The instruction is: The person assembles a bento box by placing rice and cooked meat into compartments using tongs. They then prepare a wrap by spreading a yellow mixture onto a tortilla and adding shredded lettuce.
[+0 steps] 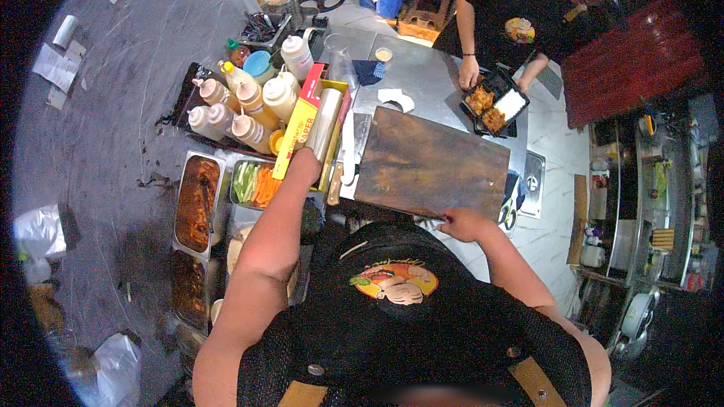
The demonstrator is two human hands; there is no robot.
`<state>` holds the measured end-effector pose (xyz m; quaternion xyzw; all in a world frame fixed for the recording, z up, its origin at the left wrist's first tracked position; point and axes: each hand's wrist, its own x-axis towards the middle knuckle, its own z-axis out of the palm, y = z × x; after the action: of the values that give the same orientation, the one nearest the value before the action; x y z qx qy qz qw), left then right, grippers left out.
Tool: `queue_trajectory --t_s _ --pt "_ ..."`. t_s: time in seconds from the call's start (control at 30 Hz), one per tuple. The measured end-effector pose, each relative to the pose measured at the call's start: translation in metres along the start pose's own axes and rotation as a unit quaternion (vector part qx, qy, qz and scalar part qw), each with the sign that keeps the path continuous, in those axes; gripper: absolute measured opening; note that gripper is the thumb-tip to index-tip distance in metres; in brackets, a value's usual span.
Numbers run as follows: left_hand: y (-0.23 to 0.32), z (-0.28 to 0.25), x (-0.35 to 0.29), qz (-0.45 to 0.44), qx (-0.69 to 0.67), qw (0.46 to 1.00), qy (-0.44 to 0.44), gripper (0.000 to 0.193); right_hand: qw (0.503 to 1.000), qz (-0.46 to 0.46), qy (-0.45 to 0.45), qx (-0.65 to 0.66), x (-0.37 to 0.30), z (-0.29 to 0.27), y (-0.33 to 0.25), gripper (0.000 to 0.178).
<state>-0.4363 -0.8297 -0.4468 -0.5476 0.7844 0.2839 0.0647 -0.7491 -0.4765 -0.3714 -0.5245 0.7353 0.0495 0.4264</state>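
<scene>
The middle is being lit quite clearly, while the corners are sinking into black. The steel table (pixel 430 60) is reflecting pale light; the wooden board (pixel 434 158) is giving only a dull sheen. Small glints are showing on the red panel (pixel 630 60). Grain is speckling the dark shirt (pixel 467 332). Toward the right rim, the shelves (pixel 640 203) are bending and looking softer.

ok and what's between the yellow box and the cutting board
In the head view, knives lie between the yellow box and the cutting board; one wooden handle shows near the box.
</scene>
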Motion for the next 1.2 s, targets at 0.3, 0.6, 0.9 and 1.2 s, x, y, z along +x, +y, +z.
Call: queue_trajectory --t_s 0.3,0.6,0.9,1.2 --pt "-0.013 0.006 0.002 0.094 -0.145 0.981 0.091 0.025 0.985 -0.149 0.045 0.076 0.143 -0.047 -0.156 0.043" --pt "-0.013 0.008 -0.003 0.149 -0.222 0.961 0.069 0.018 0.983 0.052 0.125 0.121 0.241 -0.072 -0.273 0.066" --pt "0.006 -0.021 -0.025 0.254 -0.266 0.930 0.020 0.027 0.976 0.085 0.187 0.072 0.264 -0.082 -0.254 0.040" --pt "-0.022 0.008 0.002 0.168 -0.329 0.929 -0.008 0.040 0.960 -0.031 0.203 0.190 0.152 -0.126 -0.182 0.033"
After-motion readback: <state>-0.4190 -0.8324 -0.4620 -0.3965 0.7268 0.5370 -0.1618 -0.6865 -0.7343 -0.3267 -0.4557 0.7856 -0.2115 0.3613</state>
